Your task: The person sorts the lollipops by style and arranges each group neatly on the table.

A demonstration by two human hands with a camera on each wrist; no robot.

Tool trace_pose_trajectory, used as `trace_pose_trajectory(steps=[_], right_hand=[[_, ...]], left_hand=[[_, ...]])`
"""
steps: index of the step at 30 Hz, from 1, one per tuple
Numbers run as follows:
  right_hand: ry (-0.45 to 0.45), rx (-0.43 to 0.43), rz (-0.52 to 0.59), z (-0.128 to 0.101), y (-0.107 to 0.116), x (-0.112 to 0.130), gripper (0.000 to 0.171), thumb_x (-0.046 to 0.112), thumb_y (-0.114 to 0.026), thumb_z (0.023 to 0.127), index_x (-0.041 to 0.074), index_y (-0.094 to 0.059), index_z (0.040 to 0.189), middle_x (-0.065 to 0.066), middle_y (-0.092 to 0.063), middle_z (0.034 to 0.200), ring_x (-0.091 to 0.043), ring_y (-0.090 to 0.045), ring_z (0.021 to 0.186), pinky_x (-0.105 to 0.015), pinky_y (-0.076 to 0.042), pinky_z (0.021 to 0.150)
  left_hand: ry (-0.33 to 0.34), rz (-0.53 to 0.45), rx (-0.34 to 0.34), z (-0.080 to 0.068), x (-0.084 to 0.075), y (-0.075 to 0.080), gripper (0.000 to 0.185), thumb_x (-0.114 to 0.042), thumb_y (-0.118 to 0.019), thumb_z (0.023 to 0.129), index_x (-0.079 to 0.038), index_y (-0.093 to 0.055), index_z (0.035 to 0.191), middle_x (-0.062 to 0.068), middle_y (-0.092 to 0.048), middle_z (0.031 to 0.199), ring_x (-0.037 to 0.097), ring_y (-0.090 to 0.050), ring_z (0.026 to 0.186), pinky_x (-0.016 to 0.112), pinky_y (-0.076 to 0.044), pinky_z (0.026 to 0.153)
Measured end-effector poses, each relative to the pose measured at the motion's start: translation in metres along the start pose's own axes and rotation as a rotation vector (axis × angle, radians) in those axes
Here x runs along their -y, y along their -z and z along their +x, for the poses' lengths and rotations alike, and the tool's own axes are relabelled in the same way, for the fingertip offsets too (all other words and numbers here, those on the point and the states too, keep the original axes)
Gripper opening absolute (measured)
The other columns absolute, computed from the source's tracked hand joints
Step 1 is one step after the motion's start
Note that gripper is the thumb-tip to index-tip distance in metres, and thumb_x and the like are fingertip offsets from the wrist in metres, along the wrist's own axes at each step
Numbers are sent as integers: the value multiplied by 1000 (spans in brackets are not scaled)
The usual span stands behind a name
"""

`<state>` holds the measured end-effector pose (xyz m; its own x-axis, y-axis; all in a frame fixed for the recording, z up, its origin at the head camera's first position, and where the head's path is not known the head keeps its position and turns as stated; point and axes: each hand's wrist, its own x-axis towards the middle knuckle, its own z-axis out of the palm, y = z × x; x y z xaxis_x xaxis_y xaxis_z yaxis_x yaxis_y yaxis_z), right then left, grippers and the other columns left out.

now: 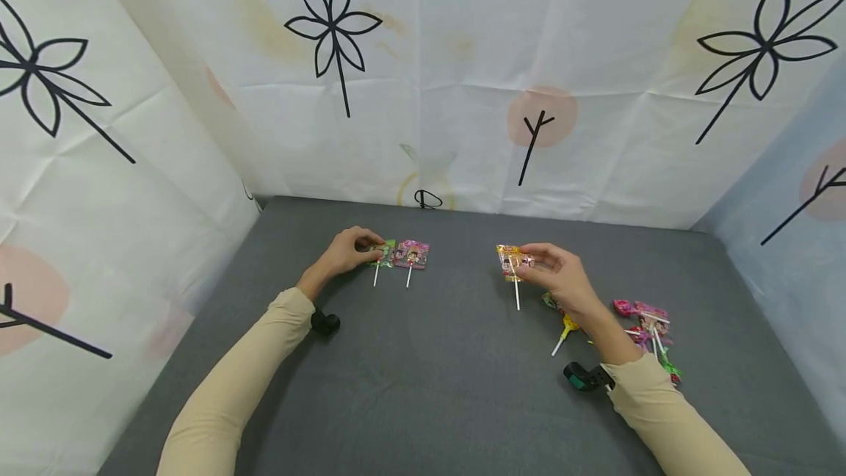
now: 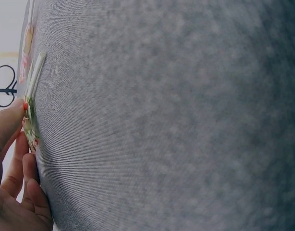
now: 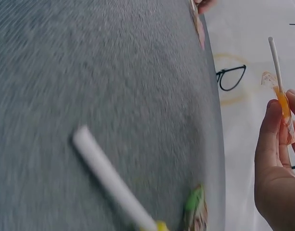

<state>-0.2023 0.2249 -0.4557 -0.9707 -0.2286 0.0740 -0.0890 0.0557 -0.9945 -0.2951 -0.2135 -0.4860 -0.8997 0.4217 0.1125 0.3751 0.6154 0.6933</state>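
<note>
The left hand (image 1: 344,254) pinches a green lollipop (image 1: 383,253) lying flat on the grey desk (image 1: 423,373), just beside a pink one (image 1: 412,255). The right hand (image 1: 562,279) pinches an orange lollipop (image 1: 510,261), lifted just above the desk. More lollipops (image 1: 644,325) lie near the right wrist.

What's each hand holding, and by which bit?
Right hand pinches an orange-wrapped lollipop by its wrapper; left hand holds the green-wrapped lollipop by its wrapper on the table.
</note>
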Motion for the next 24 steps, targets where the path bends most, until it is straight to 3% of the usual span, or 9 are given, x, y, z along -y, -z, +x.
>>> trace_pose_trajectory(steps=[11, 18, 24], right_hand=[[-19, 25, 53, 18, -22, -4, 46, -3, -73, 93, -11, -55, 134, -26, -56, 131, -20, -68, 99, -46, -54, 89], [-10, 20, 109, 29, -36, -2, 44, -9, -73, 90, -16, -55, 130, -28, -57, 127, -18, -68, 92, -37, -57, 84], [-14, 26, 116, 36, -44, -7, 44, -8, -73, 90, -14, -57, 130, -28, -57, 128, -18, -65, 96, -39, -56, 85]], left_hand=[[-9, 7, -2, 1, 2, 0, 26, -16, -77, 94, -2, -74, 116, 14, -63, 113, 35, -59, 106, 53, -46, 92], [-2, 4, -5, -1, 1, 1, 25, -15, -77, 94, -2, -74, 115, 15, -63, 113, 35, -59, 106, 53, -46, 93], [1, 16, -3, 0, 1, 0, 25, -15, -77, 94, -3, -74, 116, 15, -63, 114, 35, -59, 107, 53, -46, 93]])
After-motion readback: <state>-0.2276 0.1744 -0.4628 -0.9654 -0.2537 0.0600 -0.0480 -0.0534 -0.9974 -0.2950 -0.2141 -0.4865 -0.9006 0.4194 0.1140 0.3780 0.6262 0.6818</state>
